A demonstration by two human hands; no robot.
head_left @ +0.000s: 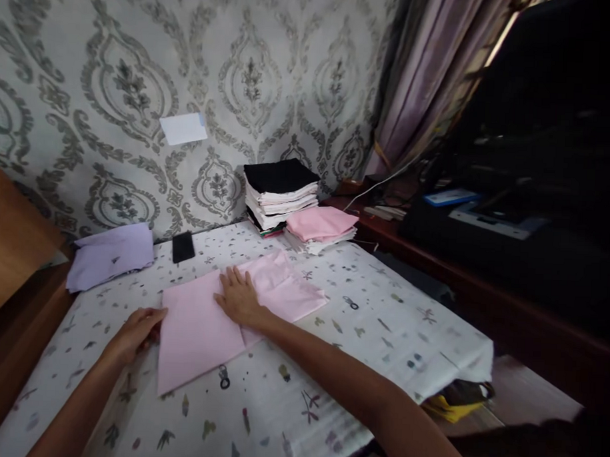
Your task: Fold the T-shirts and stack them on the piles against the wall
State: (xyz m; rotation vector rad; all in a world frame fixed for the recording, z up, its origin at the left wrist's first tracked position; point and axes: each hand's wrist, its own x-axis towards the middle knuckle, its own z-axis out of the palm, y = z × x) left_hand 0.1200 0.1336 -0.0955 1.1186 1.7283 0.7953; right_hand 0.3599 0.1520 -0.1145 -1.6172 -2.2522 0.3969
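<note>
A light pink garment (196, 338) lies partly folded on the patterned white cloth, its left part a smooth flat panel and its right part looser and creased. My left hand (137, 332) is at the left edge of the garment, thumb and fingers pinched on the fabric. Spread out flat, my right hand (238, 297) presses on the middle of the garment, near the edge of the folded panel. Part of the garment is hidden under that hand and forearm.
Behind are a tall stack of folded clothes (281, 191) with black on top and a lower pile with a pink piece (322, 222). A lilac folded garment (113, 252) and a black phone-like object (183, 247) lie at the back left. Dark furniture (483, 281) stands right.
</note>
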